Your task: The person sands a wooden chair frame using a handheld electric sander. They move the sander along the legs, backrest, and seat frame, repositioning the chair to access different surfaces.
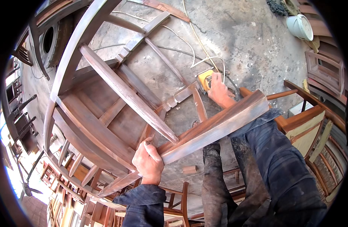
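A wooden chair frame (128, 93) with turned and carved legs lies tipped over in front of me, its seat underside facing me. My left hand (148, 161) is closed around a corner of the frame, beside the end of a thick wooden rail (213, 124). Beyond that rail, my right hand (218, 90) grips a yellow power sander (205, 80), held low near a carved chair leg (181, 95). The sander's pad is hidden. A pale cord (216, 58) runs from it. A rounded stretcher (128, 92) slants across the frame between my hands.
Pale and dark cords cross the concrete floor (242, 45). A white bucket (300, 27) stands at the upper right. Finished brown chairs (301, 119) crowd the right side; more chairs (174, 207) stand below. A small wood block (189, 169) lies near my legs. Furniture parts fill the left.
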Available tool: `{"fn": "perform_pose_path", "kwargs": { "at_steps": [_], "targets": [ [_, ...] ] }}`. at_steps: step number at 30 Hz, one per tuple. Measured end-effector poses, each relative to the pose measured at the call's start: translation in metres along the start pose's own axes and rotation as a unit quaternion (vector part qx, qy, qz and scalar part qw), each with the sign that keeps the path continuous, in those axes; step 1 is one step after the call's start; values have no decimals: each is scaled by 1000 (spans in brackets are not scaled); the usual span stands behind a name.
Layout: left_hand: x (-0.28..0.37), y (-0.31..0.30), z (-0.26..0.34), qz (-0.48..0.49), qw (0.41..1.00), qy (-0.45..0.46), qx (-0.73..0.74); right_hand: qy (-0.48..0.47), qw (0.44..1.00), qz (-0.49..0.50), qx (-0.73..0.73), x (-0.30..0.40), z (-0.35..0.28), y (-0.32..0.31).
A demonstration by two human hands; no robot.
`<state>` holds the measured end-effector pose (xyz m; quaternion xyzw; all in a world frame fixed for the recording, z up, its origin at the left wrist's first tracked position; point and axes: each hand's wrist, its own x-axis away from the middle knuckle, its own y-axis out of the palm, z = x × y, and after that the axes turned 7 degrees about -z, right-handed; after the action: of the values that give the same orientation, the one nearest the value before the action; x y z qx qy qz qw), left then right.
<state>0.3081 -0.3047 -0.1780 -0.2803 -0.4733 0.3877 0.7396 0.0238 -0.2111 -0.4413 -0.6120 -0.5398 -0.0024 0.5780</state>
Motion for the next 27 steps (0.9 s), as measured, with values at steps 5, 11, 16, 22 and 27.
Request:
{"fn": "perform_pose_path", "kwargs": {
  "at_steps": [5, 11, 16, 22, 27],
  "targets": [
    [-1, -1, 4, -5, 1000, 10, 8, 34, 999, 22, -30, -22, 37, -24],
    [-1, -1, 2, -2, 1000, 14, 7, 43, 998, 31, -23, -36, 45, -35],
    [-2, -1, 3, 6, 1000, 24, 13, -2, 1000, 23, -4, -18, 24, -11],
    [-2, -1, 2, 12, 1000, 26, 10, -22, 999, -20, 24, -5, 11, -1],
    [-2, 0, 1, 11, 1000, 24, 11, -22, 999, 25, 11, -14, 26, -14]
  ]
}}
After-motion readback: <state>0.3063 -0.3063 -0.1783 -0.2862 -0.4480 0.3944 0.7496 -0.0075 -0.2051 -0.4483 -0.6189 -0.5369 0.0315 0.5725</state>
